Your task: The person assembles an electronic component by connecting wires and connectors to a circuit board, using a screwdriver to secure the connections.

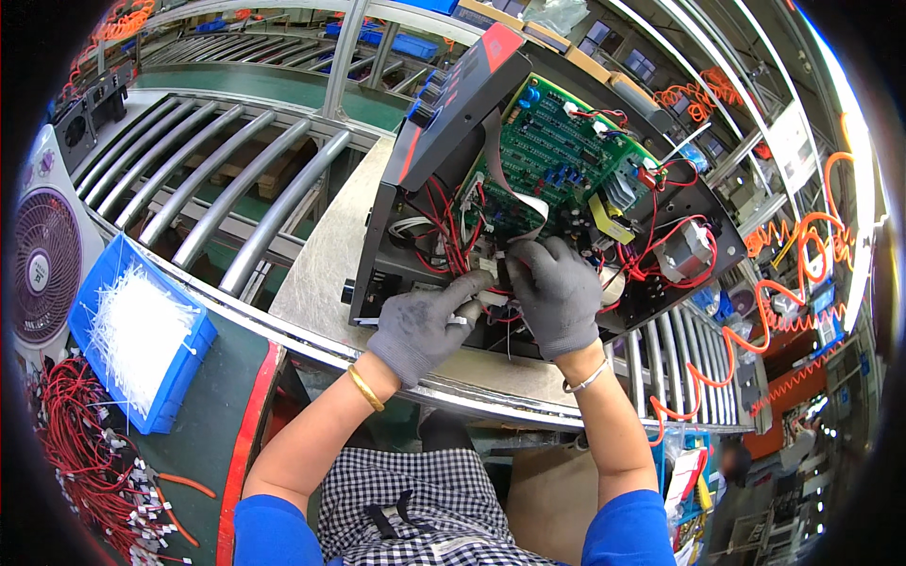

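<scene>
An open black machine housing [377, 247] with a red-edged front panel [477, 75] lies tilted before me. Inside it are a large green circuit board [566, 141], a grey ribbon cable [497, 160] and bunches of red wires [451, 226]. My left hand [422, 325], in a grey glove, has its index finger and thumb closed around wires at the housing's near side. Close beside it, my gloved right hand [557, 294] is curled with its fingertips pinched; what they hold is hidden. A thin pale strand [510, 338] hangs between the hands.
A metal plate [316, 274] under the housing rests on a roller conveyor [212, 179]. Left are a blue bin [175, 401] of white cable ties [137, 335], a fan [47, 255] and a heap of red wire harnesses [80, 453]. Orange coiled hoses [727, 368] hang at right.
</scene>
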Available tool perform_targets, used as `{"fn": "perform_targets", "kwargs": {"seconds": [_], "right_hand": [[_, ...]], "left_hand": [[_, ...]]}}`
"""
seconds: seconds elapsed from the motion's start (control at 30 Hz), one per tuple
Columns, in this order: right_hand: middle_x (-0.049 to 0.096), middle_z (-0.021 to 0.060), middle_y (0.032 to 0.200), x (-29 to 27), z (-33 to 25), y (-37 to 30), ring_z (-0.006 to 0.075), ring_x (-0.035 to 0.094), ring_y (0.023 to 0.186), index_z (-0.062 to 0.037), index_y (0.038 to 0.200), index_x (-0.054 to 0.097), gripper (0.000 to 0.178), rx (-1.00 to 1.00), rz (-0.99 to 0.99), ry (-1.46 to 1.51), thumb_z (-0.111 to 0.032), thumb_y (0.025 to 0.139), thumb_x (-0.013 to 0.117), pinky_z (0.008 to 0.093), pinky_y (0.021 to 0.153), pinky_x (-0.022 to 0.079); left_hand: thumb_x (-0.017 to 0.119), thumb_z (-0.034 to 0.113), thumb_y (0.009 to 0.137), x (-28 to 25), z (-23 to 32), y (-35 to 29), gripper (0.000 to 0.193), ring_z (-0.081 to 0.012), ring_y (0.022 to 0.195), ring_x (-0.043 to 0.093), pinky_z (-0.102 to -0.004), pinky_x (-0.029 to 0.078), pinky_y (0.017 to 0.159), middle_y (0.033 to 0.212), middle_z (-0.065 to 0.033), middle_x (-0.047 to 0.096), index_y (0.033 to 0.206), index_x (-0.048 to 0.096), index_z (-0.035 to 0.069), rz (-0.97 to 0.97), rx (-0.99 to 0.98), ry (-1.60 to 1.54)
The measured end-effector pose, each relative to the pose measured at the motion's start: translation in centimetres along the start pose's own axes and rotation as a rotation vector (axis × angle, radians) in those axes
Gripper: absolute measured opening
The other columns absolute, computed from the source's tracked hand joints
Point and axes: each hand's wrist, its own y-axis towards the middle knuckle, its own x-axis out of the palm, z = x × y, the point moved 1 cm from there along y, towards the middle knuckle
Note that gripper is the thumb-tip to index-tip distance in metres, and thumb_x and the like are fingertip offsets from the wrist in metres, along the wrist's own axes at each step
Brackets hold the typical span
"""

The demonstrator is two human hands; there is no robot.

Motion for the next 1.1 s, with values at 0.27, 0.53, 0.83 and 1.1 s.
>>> {"fn": "perform_targets", "kwargs": {"seconds": [0.27, 0.53, 0.83, 1.1], "right_hand": [[0.062, 0.007, 0.083, 0.0, -0.2, 0.5, 0.0285, 0.064, 0.075, -0.0151, 0.091, 0.064, 0.011, -0.008, -0.069, -0.086, -0.023, 0.085, 0.069, 0.0412, 0.063, 0.049], [0.062, 0.0066, 0.082, 0.6, -0.9, 0.1, 0.0281, 0.064, 0.073, -0.012, 0.092, 0.063, 0.013, -0.114, 0.005, -0.208, -0.018, 0.083, 0.07, 0.0401, 0.062, 0.049], [0.059, 0.0051, 0.08, 1.0, -0.4, -0.6, 0.0259, 0.062, 0.073, -0.0129, 0.094, 0.063, 0.013, -0.185, 0.032, -0.219, -0.02, 0.084, 0.068, 0.0396, 0.063, 0.049], [0.061, 0.005, 0.081, 1.0, -1.2, 0.1, 0.0256, 0.063, 0.072, -0.013, 0.094, 0.063, 0.013, -0.146, -0.028, -0.274, -0.021, 0.085, 0.067, 0.0385, 0.061, 0.049]], "left_hand": [[0.062, 0.024, 0.09, 0.1, -0.3, 0.0, 0.035, -0.0355, 0.075, 0.069, -0.0435, 0.054, 0.068, 0.082, -0.0167, 0.069, 0.125, 0.063, 0.02, -0.011, -0.02, -0.004], [0.063, 0.022, 0.09, 0.4, -0.5, 0.1, 0.036, -0.0344, 0.07, 0.069, -0.0423, 0.054, 0.064, 0.075, -0.0153, 0.068, 0.126, 0.062, 0.019, 0.017, 0.005, -0.004], [0.063, 0.026, 0.091, -1.1, 1.0, 0.4, 0.045, -0.0339, 0.067, 0.067, -0.0432, 0.052, 0.061, 0.07, -0.0155, 0.066, 0.134, 0.055, 0.017, 0.051, -0.029, 0.128], [0.059, 0.034, 0.094, -0.8, 0.4, 0.7, 0.045, -0.034, 0.065, 0.067, -0.045, 0.051, 0.06, 0.066, -0.0138, 0.065, 0.136, 0.051, 0.018, 0.004, -0.006, 0.241]]}}
